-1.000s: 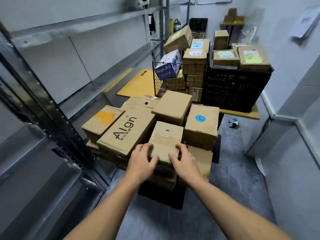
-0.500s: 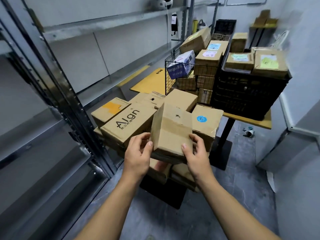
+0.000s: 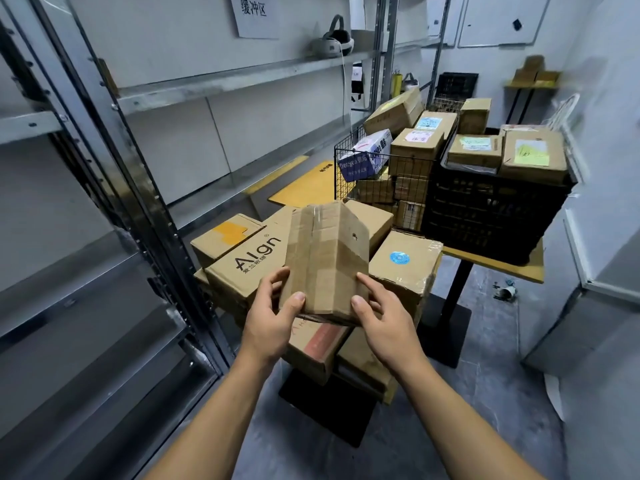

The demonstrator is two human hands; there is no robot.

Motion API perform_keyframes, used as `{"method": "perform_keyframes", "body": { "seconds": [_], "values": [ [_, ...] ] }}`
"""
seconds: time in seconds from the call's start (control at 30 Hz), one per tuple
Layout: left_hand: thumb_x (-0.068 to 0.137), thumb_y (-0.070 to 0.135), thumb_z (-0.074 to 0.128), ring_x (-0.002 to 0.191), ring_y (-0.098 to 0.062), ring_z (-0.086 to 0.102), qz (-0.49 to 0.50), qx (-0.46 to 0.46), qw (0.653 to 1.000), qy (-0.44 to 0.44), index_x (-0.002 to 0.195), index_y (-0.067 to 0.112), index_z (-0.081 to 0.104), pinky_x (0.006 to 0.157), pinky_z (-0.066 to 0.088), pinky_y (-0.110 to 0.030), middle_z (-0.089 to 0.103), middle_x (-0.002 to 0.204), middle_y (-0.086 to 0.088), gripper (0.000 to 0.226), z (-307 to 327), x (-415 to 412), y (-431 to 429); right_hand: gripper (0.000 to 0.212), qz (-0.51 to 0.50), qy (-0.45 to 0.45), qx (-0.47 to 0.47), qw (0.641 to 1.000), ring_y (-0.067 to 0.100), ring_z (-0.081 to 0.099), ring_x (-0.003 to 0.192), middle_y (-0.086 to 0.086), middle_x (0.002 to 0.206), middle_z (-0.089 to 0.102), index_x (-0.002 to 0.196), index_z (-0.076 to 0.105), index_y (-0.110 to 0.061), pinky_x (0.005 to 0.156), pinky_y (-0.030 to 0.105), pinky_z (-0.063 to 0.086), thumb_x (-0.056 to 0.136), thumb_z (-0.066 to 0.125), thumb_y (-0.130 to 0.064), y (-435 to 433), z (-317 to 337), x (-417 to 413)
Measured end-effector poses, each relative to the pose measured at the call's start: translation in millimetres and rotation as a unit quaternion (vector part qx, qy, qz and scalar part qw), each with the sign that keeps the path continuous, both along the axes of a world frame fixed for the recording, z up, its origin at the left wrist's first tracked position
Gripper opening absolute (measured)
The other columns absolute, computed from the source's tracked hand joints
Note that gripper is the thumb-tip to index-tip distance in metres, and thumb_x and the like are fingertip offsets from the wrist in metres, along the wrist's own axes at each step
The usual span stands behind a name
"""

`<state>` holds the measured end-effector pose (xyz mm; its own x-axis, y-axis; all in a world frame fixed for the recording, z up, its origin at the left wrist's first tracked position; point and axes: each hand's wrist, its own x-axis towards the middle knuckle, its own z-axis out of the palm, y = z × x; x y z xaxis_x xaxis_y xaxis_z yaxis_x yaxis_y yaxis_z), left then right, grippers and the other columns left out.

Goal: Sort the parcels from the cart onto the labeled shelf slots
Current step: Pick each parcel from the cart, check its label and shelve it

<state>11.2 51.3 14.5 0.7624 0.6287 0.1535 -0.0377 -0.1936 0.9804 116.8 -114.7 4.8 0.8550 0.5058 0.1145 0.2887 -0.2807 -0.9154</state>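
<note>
A small brown taped cardboard parcel is lifted off the pile and tilted, one edge turned toward me. My left hand grips its lower left corner, thumb on the front face. My right hand grips the lower right corner, thumb on the front. Beneath it lies the pile of parcels, among them a box printed "Algn" and one with a blue round sticker. The grey metal shelf unit runs along the left, a paper label on the wall above its upper board.
A wire basket and a black crate hold more labelled boxes on a yellow-topped table. A headset lies on the upper shelf. A shelf upright stands close on my left. Grey floor shows to the right.
Both hands have raised the small parcel off the pile and turned it so an edge faces me. The view has tipped up, showing more of the shelves.
</note>
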Motion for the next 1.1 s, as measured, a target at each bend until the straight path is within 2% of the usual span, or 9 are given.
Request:
{"method": "perform_keyframes", "body": {
  "seconds": [0.1, 0.23, 0.33, 0.4, 0.5, 0.67, 0.83, 0.93, 1.1],
  "values": [
    [0.080, 0.040, 0.066, 0.112, 0.010, 0.051, 0.014, 0.072, 0.997, 0.004, 0.132, 0.033, 0.048, 0.095, 0.048, -0.023, 0.054, 0.122, 0.019, 0.056, 2.8, -2.8, -4.3, 0.051, -0.025, -0.027, -0.018, 0.999, 0.008, 0.052, 0.113, -0.004, 0.126, 0.052, 0.142, 0.052, -0.027, 0.098, 0.022, 0.039, 0.096, 0.054, -0.050, 3.9, 10.2, -2.7],
    [0.084, 0.035, 0.070, 0.112, 0.017, 0.047, 0.027, 0.158, 0.987, 0.006, 0.131, 0.040, 0.044, 0.086, 0.040, -0.003, 0.052, 0.123, 0.019, 0.054, 0.8, -1.1, -9.9, 0.071, 0.000, 0.021, 0.017, 1.000, 0.010, 0.057, 0.115, -0.004, 0.128, 0.060, 0.143, 0.043, -0.031, 0.098, 0.028, 0.048, 0.085, 0.059, -0.068, 9.0, 15.1, -9.7],
    [0.084, 0.038, 0.065, 0.115, 0.002, 0.055, 0.009, 0.148, 0.989, -0.010, 0.131, 0.038, 0.046, 0.095, 0.047, -0.019, 0.057, 0.126, 0.014, 0.051, 0.7, -1.5, -10.4, 0.057, -0.007, 0.028, 0.047, 0.998, -0.003, 0.055, 0.101, -0.012, 0.122, 0.058, 0.142, 0.041, -0.033, 0.079, 0.006, 0.042, 0.092, 0.065, -0.045, 7.2, 19.2, -12.7],
    [0.086, 0.037, 0.061, 0.115, -0.009, 0.059, -0.013, 0.095, 0.995, -0.035, 0.132, 0.032, 0.049, 0.096, 0.050, -0.034, 0.062, 0.122, 0.010, 0.048, 1.9, -3.2, -9.7, 0.051, -0.018, 0.036, 0.081, 0.996, -0.005, 0.057, 0.098, -0.012, 0.119, 0.059, 0.137, 0.040, -0.043, 0.085, 0.016, 0.048, 0.093, 0.064, -0.043, 5.6, 15.4, -10.1],
    [0.087, 0.034, 0.057, 0.114, -0.017, 0.060, -0.017, 0.026, 0.999, -0.045, 0.125, 0.033, 0.057, 0.095, 0.052, -0.047, 0.064, 0.116, 0.006, 0.038, 0.2, -0.9, -3.2, 0.038, -0.023, 0.072, 0.126, 0.989, 0.013, 0.069, 0.099, -0.003, 0.112, 0.068, 0.115, 0.044, -0.062, 0.089, 0.046, 0.057, 0.086, 0.065, -0.049, 5.5, 8.7, -4.3],
    [0.086, 0.044, 0.056, 0.124, -0.011, 0.050, -0.022, 0.011, 0.999, 0.023, 0.128, 0.041, 0.056, 0.105, 0.045, -0.046, 0.051, 0.132, 0.005, 0.042, -7.2, 1.3, 13.4, 0.043, 0.008, 0.080, 0.141, 0.987, 0.022, 0.068, 0.099, 0.008, 0.113, 0.064, 0.111, 0.049, -0.060, 0.088, 0.050, 0.057, 0.098, 0.059, -0.020, 8.3, 5.5, -2.9],
    [0.071, 0.070, 0.066, 0.127, -0.014, 0.049, -0.020, 0.046, 0.997, 0.065, 0.141, 0.040, 0.039, 0.104, 0.046, -0.042, 0.042, 0.141, 0.005, 0.081, -0.4, -0.4, 23.6, 0.046, 0.026, 0.117, 0.183, 0.976, 0.031, 0.066, 0.104, 0.013, 0.117, 0.060, 0.114, 0.058, -0.054, 0.088, 0.058, 0.056, 0.101, 0.052, -0.010, 9.6, 4.0, -4.5],
    [0.064, 0.072, 0.075, 0.124, -0.019, 0.054, -0.010, 0.010, 0.999, 0.051, 0.133, 0.046, 0.044, 0.098, 0.050, -0.049, 0.049, 0.139, 0.004, 0.081, 0.0, -6.1, 30.6, 0.032, 0.048, 0.105, 0.180, 0.977, 0.028, 0.063, 0.112, 0.008, 0.127, 0.058, 0.117, 0.061, -0.055, 0.095, 0.056, 0.053, 0.093, 0.062, -0.035, 11.5, 2.0, -9.0],
    [0.063, 0.063, 0.071, 0.119, -0.010, 0.053, 0.041, 0.085, 0.995, 0.039, 0.128, 0.033, 0.056, 0.100, 0.049, -0.039, 0.046, 0.124, 0.019, 0.073, 2.6, -27.3, 28.8, 0.047, 0.084, 0.057, 0.122, 0.987, 0.014, 0.058, 0.121, -0.022, 0.126, 0.057, 0.121, 0.052, -0.063, 0.101, 0.048, 0.051, 0.076, 0.059, -0.070, 20.8, -2.2, -12.1]
  ]
}}
